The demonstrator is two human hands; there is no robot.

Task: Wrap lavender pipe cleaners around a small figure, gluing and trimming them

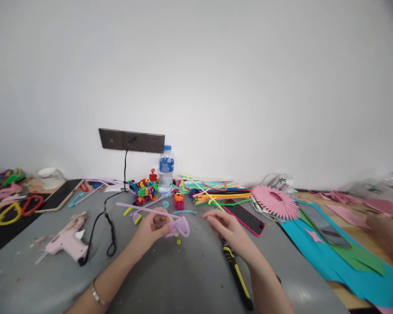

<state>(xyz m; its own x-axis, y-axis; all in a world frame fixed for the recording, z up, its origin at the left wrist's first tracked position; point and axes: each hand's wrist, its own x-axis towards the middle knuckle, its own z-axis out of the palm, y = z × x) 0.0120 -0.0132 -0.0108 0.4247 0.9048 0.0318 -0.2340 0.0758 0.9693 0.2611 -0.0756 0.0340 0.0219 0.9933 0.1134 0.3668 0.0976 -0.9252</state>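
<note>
My left hand (pixel 155 229) is closed around a lilac pipe cleaner (pixel 182 226) bent into loops. One long straight end of it sticks out to the left above my fingers. Across a small gap, my right hand (pixel 223 224) has thumb and fingers drawn together in a pinch. Whatever lies between those fingertips, if anything, is too small to make out. Pliers with black and yellow handles (pixel 236 274) lie under my right forearm, their head hidden by the hand. A small yellow bit (pixel 178 242) rests on the grey table (pixel 170 279) below the loops.
A pink glue gun (pixel 67 244) with a black cord lies left. Behind my hands are a water bottle (pixel 166 170), bundled pipe cleaners (pixel 221 196) and a pink-edged phone (pixel 245 218). A pleated pink paper ring (pixel 277 203) sits right. Another person's hand (pixel 388 231) is at far right.
</note>
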